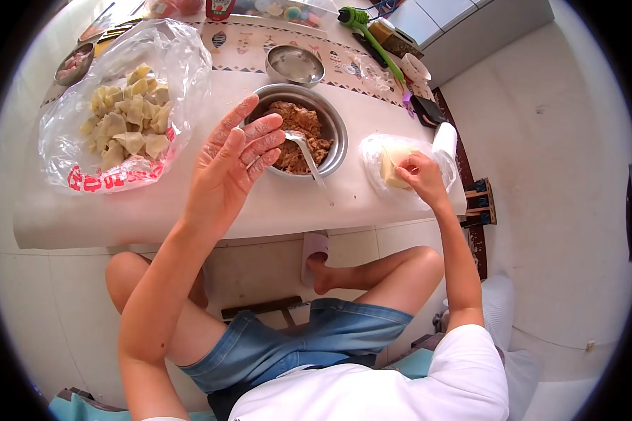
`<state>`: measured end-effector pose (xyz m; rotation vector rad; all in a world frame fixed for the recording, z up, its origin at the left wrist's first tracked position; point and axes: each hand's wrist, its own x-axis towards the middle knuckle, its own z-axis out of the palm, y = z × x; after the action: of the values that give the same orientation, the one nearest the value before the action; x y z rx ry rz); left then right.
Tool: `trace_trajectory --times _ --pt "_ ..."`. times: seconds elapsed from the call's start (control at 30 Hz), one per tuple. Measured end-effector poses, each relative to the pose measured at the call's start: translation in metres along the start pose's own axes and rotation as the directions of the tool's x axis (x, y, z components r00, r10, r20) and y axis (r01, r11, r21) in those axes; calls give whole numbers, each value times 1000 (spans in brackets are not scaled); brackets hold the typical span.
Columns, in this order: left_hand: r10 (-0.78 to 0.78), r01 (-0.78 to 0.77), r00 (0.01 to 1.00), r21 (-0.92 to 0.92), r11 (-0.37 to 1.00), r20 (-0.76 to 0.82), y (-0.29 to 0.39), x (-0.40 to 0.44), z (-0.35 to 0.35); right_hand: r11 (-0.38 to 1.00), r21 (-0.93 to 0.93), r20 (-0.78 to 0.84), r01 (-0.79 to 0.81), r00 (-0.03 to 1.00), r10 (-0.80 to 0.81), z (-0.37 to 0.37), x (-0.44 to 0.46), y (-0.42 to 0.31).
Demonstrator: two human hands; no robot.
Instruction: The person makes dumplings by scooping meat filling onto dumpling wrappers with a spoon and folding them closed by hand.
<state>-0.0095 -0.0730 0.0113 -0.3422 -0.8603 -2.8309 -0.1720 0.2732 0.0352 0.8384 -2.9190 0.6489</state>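
My left hand (228,165) is raised with its fingers apart and white flour on them. Nothing lies in its palm. Behind its fingertips stands a steel bowl (340,133) of brown minced filling (309,123), with a spoon (307,156) leaning out over the near rim. At the right of the table my right hand (423,177) pinches at the edge of a stack of pale dumpling wrappers (393,163), which sits in a clear plastic bag (373,151). Whether a single wrapper is parted from the stack is hidden by the fingers.
A clear bag (189,59) of folded dumplings (130,116) lies at the left. Behind the filling is a small steel bowl (295,64). A small dish (75,64), a red bottle (219,8), a green long-handled object (376,45) and a black item (428,111) stand farther off.
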Motion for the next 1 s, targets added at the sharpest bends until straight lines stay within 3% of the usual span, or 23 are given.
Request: trace_trajectory --times 0.17,0.47,0.5,0.57,0.67,0.77,0.87,0.93,1.0 --pt "-33 33 999 19 999 -1 -3 -3 1 980 161 17 -114 993 113 -4 3 17" --pt "-65 65 998 39 997 -9 -6 -6 4 997 81 29 15 999 -18 -5 9 10" --pt "-69 69 998 39 997 -8 -6 -6 3 977 184 11 -109 994 108 -4 11 17" --pt "-78 78 997 39 996 -8 -8 -6 2 860 385 17 -335 934 356 -5 16 43" --pt "-108 108 994 32 994 3 -12 -7 1 374 870 53 -320 816 575 -21 26 74" --pt "-184 182 983 81 980 13 -14 -9 4 267 958 -31 -104 889 456 -45 29 15" --pt "-379 364 922 165 917 73 -20 -9 7 186 977 42 -101 955 294 -53 17 -70" --pt "-452 446 872 74 892 188 -32 -14 9 85 967 228 -242 963 142 -42 8 -117" --pt "-458 484 848 -37 874 268 -37 -23 14 147 902 424 -406 898 -120 -19 8 -136"
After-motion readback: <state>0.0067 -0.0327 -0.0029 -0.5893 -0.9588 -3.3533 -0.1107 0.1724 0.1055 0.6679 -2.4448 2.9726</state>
